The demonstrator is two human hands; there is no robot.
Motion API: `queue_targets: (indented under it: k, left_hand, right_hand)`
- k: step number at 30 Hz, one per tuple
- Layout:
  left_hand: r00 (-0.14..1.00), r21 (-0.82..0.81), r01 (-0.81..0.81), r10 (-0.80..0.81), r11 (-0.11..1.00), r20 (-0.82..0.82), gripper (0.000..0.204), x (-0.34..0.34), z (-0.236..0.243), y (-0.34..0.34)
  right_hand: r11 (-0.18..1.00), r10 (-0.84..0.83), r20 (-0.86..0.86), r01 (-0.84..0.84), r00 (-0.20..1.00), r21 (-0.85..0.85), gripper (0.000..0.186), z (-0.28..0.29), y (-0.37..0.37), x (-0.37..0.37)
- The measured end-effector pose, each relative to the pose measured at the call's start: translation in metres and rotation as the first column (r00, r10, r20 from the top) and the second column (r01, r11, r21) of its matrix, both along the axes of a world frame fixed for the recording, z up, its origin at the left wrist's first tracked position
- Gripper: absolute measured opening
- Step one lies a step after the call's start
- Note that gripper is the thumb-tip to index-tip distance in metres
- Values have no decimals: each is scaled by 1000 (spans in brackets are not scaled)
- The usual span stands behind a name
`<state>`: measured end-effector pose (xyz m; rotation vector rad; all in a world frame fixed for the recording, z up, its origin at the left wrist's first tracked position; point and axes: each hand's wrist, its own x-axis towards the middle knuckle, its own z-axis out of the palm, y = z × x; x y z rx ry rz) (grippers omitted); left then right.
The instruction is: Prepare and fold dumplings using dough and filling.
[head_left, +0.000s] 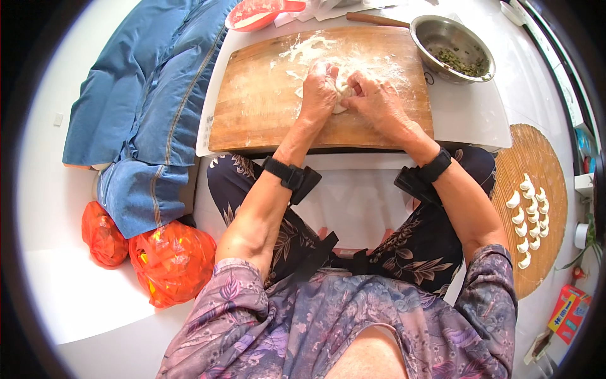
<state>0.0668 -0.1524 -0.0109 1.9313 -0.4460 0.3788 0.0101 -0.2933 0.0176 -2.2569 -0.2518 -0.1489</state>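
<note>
My left hand (pixel 319 91) and my right hand (pixel 379 106) meet over a floured wooden board (pixel 252 95). Between them is a small white dough dumpling (pixel 341 93), its edge pinched by the fingers of both hands. The fingers cover much of it, so its full shape is hidden. White flour (pixel 310 47) is scattered on the board beyond my hands. To the right, a metal bowl (pixel 424 31) at the board's far corner holds a chopped green filling (pixel 459 62).
Several shaped dumplings (pixel 533 218) lie on a round woven mat (pixel 514 151) at the right. A red scoop (pixel 255 22) with flour and a wooden stick (pixel 377 20) are beyond the board. Left stand a blue denim-covered seat (pixel 142 95) and orange plastic bags (pixel 173 262).
</note>
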Motion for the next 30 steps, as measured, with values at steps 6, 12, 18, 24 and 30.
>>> queue_targets:
  k: [6, 12, 18, 24, 30]
  left_hand:
    - [931, -273, 43, -138, 961, -338, 21, -32, 26, -13]
    - [963, 234, -42, -22, 971, 268, 19, -7, -2, 0]
    - [974, 101, -25, 2, 995, 227, 18, 0, 1, 2]
    - [964, -51, 54, -65, 997, -256, 27, -32, 29, -15]
    - [965, 367, -76, -25, 927, 262, 23, -5, 1, -2]
  right_hand:
    - [989, 29, 527, 52, 850, -140, 27, -5, 0, -8]
    - [999, 34, 110, -39, 993, 38, 30, 3, -7, -6]
    - [998, 62, -35, -63, 997, -24, 35, 6, 0, -2]
    - [989, -21, 477, 89, 879, -119, 19, -20, -2, -1]
    - [999, 21, 328, -10, 944, -37, 24, -10, -7, 0]
